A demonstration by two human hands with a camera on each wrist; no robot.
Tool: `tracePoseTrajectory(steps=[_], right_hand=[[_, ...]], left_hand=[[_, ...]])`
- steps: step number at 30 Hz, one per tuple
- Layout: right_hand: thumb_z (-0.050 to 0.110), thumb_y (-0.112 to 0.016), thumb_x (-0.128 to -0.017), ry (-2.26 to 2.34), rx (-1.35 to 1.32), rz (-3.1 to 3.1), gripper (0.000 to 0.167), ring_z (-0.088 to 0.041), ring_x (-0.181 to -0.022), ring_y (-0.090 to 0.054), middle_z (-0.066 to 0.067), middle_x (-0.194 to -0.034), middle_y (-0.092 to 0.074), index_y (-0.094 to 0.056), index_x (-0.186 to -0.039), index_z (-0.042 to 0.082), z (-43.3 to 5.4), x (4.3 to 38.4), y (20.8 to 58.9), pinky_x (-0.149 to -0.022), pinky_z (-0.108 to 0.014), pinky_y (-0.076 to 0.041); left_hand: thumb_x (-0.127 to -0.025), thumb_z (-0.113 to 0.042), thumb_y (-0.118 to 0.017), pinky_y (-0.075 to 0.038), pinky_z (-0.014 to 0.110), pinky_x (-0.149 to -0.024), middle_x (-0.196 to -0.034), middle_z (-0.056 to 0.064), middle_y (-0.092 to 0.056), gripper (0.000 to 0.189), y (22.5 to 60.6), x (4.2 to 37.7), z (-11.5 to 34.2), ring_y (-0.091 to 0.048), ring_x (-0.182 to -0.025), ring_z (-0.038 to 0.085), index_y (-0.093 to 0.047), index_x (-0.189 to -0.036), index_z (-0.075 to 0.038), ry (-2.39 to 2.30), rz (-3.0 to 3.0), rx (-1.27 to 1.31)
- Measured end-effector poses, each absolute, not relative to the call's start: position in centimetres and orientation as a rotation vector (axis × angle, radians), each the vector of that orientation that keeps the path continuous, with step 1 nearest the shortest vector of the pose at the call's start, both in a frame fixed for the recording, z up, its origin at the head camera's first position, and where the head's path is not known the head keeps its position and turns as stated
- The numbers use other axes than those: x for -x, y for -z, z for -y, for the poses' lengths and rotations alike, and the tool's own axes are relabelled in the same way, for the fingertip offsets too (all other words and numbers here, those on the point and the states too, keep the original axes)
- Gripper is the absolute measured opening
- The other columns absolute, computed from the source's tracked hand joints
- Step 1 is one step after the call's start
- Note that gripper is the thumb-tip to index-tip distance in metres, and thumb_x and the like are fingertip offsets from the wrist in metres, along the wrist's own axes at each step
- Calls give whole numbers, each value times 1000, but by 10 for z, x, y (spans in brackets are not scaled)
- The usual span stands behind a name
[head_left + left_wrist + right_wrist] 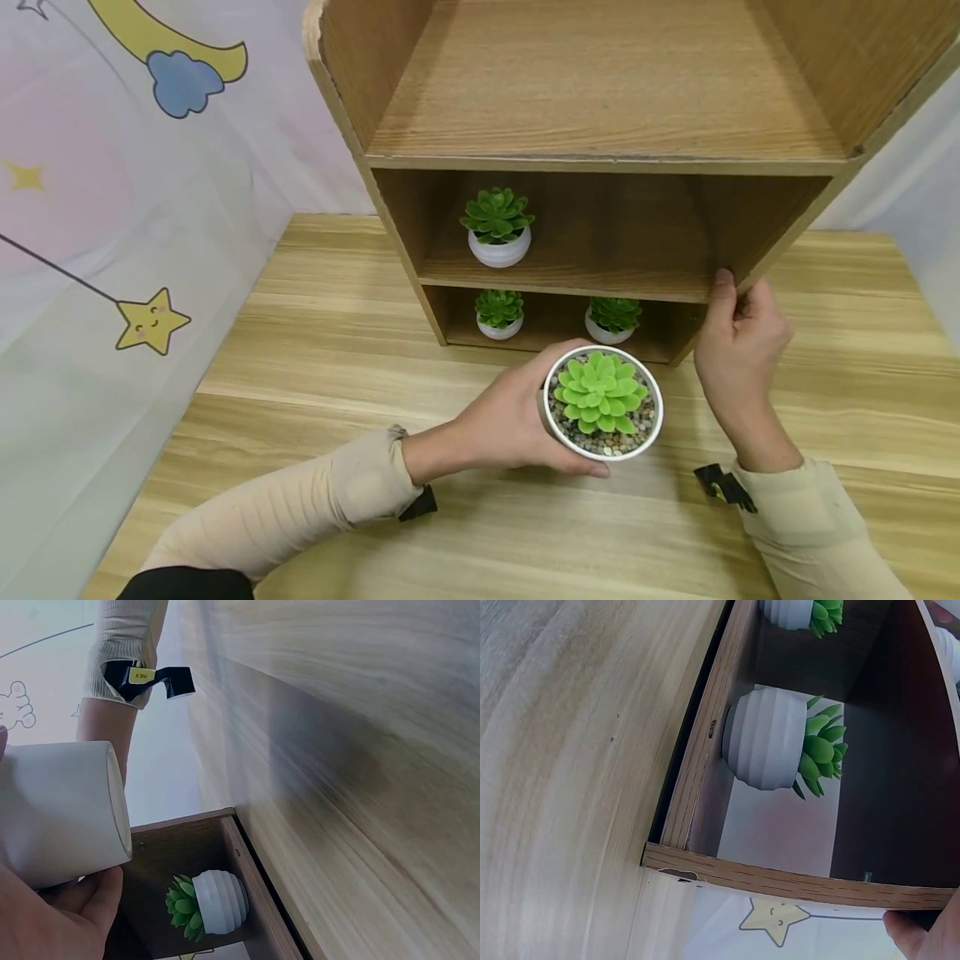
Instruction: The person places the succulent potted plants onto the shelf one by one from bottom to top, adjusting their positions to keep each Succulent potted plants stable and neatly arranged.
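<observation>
In the head view my left hand holds a white pot with a light-green succulent in front of the shelf, its fingers and thumb curled round the pot's side. Pebbles surround the plant. The left wrist view shows the plain white pot side-on, tilted by the camera, with fingers under it. My right hand grips the right side panel of the wooden shelf, thumb on the inner face and the other fingers outside. Only part of that hand shows in the right wrist view.
A small potted succulent stands at the left of the middle compartment. Below it, the bottom compartment holds a left succulent and a right succulent. The shelf stands on a wood-grain tabletop, beside a printed curtain.
</observation>
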State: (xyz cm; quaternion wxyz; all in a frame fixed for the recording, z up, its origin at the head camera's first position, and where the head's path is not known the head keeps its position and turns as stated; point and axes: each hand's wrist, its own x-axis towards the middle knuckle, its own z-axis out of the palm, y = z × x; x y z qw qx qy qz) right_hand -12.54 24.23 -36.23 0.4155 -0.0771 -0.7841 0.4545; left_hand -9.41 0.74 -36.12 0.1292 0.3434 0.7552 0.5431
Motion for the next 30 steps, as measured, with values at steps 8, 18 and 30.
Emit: tracePoseTrajectory(steps=[8,18,30], right_hand=[[6,-52,-99,-1149,199,1964,25,-1,-55,-38,4,-64,-48,-60,-83,-11,-239,123,358,-50,-14,-27],[7,-52,-99,-1149,206,1975,25,-3,-57,-40,0,-64,-50,-62,-84,-10,-243,128,370,-51,-16,-28],[9,-52,-100,-1134,207,1983,26,-3,-59,-42,-2,-67,-53,-64,-87,-10,-246,128,369,-52,-16,-29]], left_hand=[[-57,-29,-98,-40,28,-102,-132,-10,-53,103,361,94,-8,-53,-117,7,-41,-143,-22,-1567,-2221,-967],[-56,-29,-98,-41,30,-102,-132,-12,-54,105,357,92,-9,-53,-117,7,-41,-145,-24,-1599,-2218,-898],[-57,-27,-98,-40,31,-103,-131,-11,-54,104,354,95,-14,-53,-118,8,-41,-144,-24,-1656,-2199,-902]])
